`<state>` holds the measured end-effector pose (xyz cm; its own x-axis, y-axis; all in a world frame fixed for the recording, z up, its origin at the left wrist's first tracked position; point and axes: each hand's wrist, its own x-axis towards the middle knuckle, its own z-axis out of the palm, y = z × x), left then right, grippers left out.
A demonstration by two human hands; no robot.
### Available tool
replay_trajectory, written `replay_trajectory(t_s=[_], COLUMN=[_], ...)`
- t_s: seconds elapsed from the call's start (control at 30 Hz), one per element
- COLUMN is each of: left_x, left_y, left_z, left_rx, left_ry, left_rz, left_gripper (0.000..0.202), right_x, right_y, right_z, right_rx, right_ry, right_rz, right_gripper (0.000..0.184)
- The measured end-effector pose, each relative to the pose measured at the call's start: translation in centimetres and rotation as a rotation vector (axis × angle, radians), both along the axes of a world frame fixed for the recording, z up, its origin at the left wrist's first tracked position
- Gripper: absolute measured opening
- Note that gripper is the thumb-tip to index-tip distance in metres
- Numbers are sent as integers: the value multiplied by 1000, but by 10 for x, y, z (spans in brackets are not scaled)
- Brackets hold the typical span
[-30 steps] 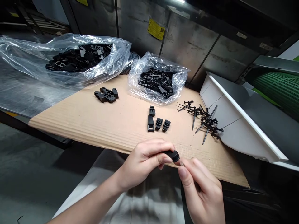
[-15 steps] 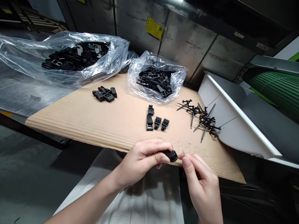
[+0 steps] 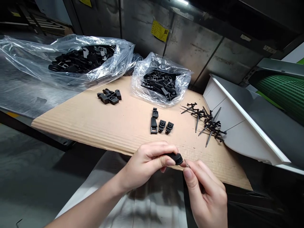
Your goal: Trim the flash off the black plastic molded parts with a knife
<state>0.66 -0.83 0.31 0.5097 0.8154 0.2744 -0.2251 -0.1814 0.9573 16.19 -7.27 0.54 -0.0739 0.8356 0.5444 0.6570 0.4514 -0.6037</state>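
Note:
My left hand (image 3: 148,163) pinches a black plastic part (image 3: 176,158) between thumb and fingers, its rounded end pointing right. Close to that end, my right hand (image 3: 205,186) is closed, with a thin pointed metal piece (image 3: 186,163) between thumb and forefinger. Its kind is too small to tell, and whether its tip touches the black part I cannot make out. Beyond the hands, on the cardboard sheet (image 3: 95,126), lie a long black clip-like part (image 3: 154,126) and several small black blocks (image 3: 162,125).
Two clear plastic bags of black parts, a large one (image 3: 123,60) and a smaller one (image 3: 137,84), stand at the back. A cluster of black parts (image 3: 110,96) lies left. Black moulded sprues (image 3: 210,125) lie right, beside a pale angled panel (image 3: 228,129).
The fingers of my right hand have turned slightly and dropped a little, and the thin metal piece now leans left. My left hand keeps its hold on the black part. The view has shifted slightly.

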Motion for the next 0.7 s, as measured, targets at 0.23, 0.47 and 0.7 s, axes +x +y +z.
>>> replay_trajectory(t_s=[0.23,0.47,0.7], left_x=[1,2,2], left_y=[0,1,-1], left_z=[1,-3,-3], left_rx=[53,150,2], left_ry=[36,48,49], left_rz=[25,49,6], left_gripper=[13,9,11], right_x=[-2,-3,3], right_y=[2,2,4], right_z=[7,6,3], right_rx=[-7,-17,-159], right_ry=[-38,-62,114], right_rz=[12,0,-48], right_gripper=[13,12,18])
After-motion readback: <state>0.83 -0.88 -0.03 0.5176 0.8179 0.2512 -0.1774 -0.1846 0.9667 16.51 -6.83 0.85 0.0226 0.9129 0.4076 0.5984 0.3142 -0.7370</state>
